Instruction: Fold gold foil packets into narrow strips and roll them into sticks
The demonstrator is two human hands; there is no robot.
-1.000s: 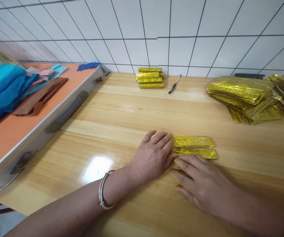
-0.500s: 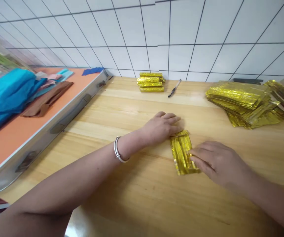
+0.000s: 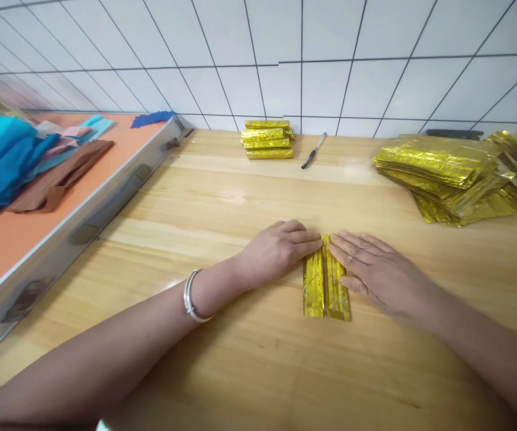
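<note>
A sheet of shiny gold foil (image 3: pixel 314 287) lies on the wooden table, its two long sides folded in so that they meet along a middle seam. On its far left part rest the fingertips of my left hand (image 3: pixel 280 248), the fingers stretched out and pointing right. My right hand (image 3: pixel 370 266) lies flat over the right fold, fingers extended and pressing on the foil near its far end. The far edge of the foil is partly covered by both hands.
Several narrow folded gold strips (image 3: pixel 267 140) are stacked by the tiled wall, with a pen (image 3: pixel 314 151) beside them. At the right lies a pile of gold foil sheets (image 3: pixel 438 167). An orange-topped case (image 3: pixel 119 158) with blue and brown cloth (image 3: pixel 61 179) stands left.
My right hand has moved from pinching the right edge to lying flat on the foil near its far end. The right side is now folded inward, and the sheet has turned straighter.
</note>
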